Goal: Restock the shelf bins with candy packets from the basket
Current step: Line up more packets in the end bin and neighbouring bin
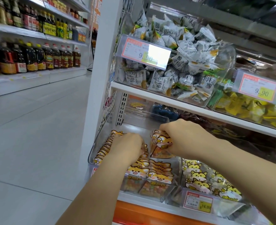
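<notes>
1. Packets (158, 174): orange-and-white with a cartoon-animal print, standing in rows in the clear bin (93, 148), lower centre.
2. Right hand (179, 135): fingers curled round an upright packet (162, 143) over the bin's middle.
3. Left hand (127, 145): fingers bent onto the left row; pinching or not, cannot tell.
4. Bare bin floor behind the hands; shelf (150, 93) close overhead.
5. Grey floor (36, 127) at left; bottles (36, 57) upper left.

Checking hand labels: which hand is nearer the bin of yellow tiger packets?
Right. The right hand, gripping an orange packet, is just up and left of the yellow tiger bin. The left hand is farther left, on the packet row.
</notes>
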`<action>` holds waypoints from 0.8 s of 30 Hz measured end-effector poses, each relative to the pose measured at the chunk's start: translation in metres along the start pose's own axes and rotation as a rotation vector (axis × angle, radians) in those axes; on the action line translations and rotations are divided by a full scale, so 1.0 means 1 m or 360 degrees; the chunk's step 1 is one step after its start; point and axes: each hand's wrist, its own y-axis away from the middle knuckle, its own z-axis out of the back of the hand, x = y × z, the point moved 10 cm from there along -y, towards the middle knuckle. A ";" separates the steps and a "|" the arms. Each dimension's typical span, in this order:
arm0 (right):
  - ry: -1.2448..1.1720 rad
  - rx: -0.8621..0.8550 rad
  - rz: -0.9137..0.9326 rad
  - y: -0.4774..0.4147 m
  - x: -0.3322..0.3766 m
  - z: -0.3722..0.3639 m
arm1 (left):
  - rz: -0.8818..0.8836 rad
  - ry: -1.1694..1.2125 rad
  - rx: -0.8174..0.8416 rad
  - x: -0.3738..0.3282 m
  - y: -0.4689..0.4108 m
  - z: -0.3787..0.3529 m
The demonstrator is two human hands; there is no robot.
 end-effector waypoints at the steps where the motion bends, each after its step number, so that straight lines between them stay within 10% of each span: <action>1: 0.0021 -0.0011 0.0001 0.001 0.001 0.001 | -0.0003 0.0000 -0.0007 0.000 0.000 0.000; 24: -0.0166 0.0384 -0.0111 -0.021 -0.012 -0.059 | -0.0022 0.0062 0.0109 -0.004 0.000 0.002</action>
